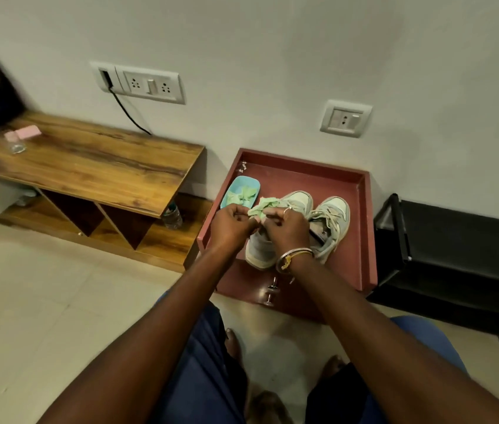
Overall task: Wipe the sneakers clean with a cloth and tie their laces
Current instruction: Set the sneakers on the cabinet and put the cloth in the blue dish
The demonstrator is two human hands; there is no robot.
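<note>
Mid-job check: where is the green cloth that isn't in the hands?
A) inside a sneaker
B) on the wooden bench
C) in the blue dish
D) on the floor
C: the spare cloth lies crumpled in the blue dish on the red tray, while the left hand and right hand pinch the held cloth.

The left sneaker (260,250) and right sneaker (332,218) stand side by side in the tray (303,162), which sits on the floor against the wall. A dish (236,183) lies in the tray left of them. The left hand (231,224) and right hand (286,228) meet over the left sneaker, gripping a cloth (265,206). The surface (89,160) stands left of the tray, a glass (17,145) on it and a bottle (172,215) beneath; a rack (456,249) stands right.
</note>
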